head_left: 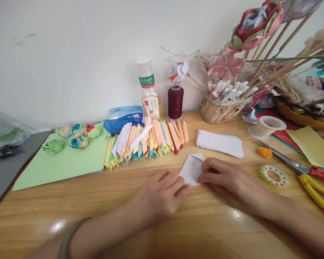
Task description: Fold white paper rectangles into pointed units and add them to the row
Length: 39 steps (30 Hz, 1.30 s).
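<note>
A person's left hand (pixel 166 192) and right hand (pixel 226 180) pinch opposite sides of a folded white paper (pixel 191 171) on a wooden desk (pixel 118 223), each grip closed on the sheet. The paper lies out from the desk's back edge, near a stack of paper rectangles (pixel 220 143). Folded colored slips (pixel 148 142) and a maroon thread spool (pixel 175 102) line that edge.

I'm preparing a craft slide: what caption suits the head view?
Left hand and right hand hold a partly folded white paper on a wooden table, near folded strips.
</note>
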{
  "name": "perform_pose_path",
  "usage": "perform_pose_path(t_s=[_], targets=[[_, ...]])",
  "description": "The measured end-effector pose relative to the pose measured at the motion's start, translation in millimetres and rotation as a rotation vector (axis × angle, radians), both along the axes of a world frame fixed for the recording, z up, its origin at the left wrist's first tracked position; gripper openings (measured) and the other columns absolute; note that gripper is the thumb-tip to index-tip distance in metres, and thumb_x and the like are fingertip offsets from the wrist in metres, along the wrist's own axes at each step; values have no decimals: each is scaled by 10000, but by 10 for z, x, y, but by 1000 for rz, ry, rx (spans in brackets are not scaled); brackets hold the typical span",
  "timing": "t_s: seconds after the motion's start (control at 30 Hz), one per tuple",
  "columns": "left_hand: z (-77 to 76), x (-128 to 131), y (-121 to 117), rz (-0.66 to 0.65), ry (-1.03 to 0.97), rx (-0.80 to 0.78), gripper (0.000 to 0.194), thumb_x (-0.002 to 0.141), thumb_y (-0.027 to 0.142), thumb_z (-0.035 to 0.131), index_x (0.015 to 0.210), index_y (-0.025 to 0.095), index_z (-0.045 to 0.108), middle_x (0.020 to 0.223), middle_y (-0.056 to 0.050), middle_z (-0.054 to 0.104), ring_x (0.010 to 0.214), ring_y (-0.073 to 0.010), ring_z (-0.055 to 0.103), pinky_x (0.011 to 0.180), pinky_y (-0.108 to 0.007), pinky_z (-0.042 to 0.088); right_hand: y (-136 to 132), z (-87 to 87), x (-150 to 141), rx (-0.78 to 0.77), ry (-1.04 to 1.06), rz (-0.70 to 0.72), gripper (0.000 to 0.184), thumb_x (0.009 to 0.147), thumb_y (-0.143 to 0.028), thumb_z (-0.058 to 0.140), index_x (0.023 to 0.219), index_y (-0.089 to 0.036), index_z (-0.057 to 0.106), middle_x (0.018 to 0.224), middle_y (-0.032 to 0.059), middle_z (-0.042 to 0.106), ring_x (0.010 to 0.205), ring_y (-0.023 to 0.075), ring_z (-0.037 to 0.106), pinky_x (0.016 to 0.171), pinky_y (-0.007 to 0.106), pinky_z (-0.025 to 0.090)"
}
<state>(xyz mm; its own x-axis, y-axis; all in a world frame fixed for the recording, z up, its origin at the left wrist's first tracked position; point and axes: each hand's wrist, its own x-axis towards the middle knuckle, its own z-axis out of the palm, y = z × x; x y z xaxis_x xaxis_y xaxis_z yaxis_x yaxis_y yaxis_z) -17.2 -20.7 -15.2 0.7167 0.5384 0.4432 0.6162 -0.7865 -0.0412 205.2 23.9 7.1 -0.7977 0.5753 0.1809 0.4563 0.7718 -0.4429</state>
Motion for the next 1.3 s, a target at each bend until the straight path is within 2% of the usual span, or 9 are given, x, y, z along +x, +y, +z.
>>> perform_pose_path(t_s=[0.13,0.2,0.3,0.43,0.53,0.7,0.83,1.0,1.3], targets=[[51,-68,69,76,13,108,99,915,147,509,893,130,604,857,-45,613,807,-177,539,683,-328,396,-81,85,-45,68,-61,153,242,853,-131,427,975,-192,627,851,67,574,785,194,499,690,341,381],[73,-80,75,104,24,100,134,925,132,480,930,113,613,864,-55,624,796,-178,545,670,-324,398,-158,109,-108,15,-88,143,243,843,-144,450,1021,-191,607,871,62,587,811,201,502,732,357,385],[77,-72,53,47,-23,5,189,948,147,439,977,103,620,867,-43,643,797,-167,548,679,-312,416,-217,98,-163,-46,-67,106,164,872,-212,476,958,-207,615,848,42,589,782,185,515,690,326,393],[48,-54,30,-21,-79,-7,206,949,125,430,993,94,629,950,-41,666,850,-166,545,732,-316,429,-150,9,-137,1,103,-171,215,924,-218,407,868,-199,614,768,30,583,696,157,539,607,282,402],[42,-46,34,-30,-44,19,211,945,111,431,1022,81,626,1005,-46,665,887,-181,538,760,-336,429,-94,-56,-116,-35,79,-374,137,881,-276,497,817,-192,585,784,34,592,677,163,559,572,280,420],[66,-50,42,-53,-15,26,202,941,108,444,979,90,642,1058,-33,657,906,-184,537,789,-349,428,-95,-94,-157,-84,-1,-408,112,864,-233,514,774,-205,574,745,12,601,646,157,567,550,275,425],[54,-74,47,-61,1,28,195,938,112,453,1024,85,626,1093,-35,647,952,-189,527,832,-359,420,-132,-110,-183,32,25,-359,138,879,-185,475,813,-188,597,758,31,604,670,166,572,568,282,445],[30,-99,74,-59,18,26,178,932,131,481,1043,102,617,1094,-29,645,991,-187,523,862,-361,413,-164,-135,-145,199,50,-156,205,909,-137,424,920,-162,626,793,57,598,725,177,548,606,294,452],[30,-50,120,-32,-50,-18,146,937,138,483,941,122,628,983,-12,660,918,-153,540,827,-333,427,-145,-106,-103,365,18,32,314,963,-147,295,978,-103,606,782,83,593,721,187,515,610,325,445]])
